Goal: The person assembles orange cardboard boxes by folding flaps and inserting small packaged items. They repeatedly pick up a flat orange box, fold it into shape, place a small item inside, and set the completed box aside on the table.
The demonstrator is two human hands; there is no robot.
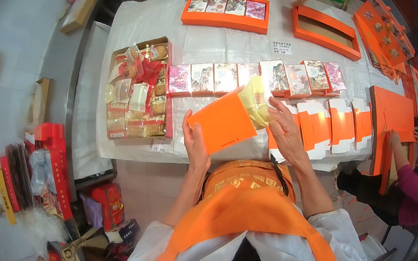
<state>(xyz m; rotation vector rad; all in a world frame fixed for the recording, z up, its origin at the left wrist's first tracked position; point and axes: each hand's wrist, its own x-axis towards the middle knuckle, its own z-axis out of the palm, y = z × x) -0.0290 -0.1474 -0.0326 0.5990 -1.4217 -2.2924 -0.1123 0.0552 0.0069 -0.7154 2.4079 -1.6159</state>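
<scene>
Left hand (pixel 196 138) grips orange box (pixel 222 122) by its lower-left edge, tilted, mouth toward right hand (pixel 284 126). Right fingers pinch yellow packet (pixel 254 100), apparently at the mouth. Box held just below the row of picture boxes (pixel 254 78).

The orange carton (pixel 222 123) hid the left hand's (pixel 196 140) fingers and part of the pale wrapped packet (pixel 255 98); the box pictures (pixel 228 77) were too small to make out.
</scene>
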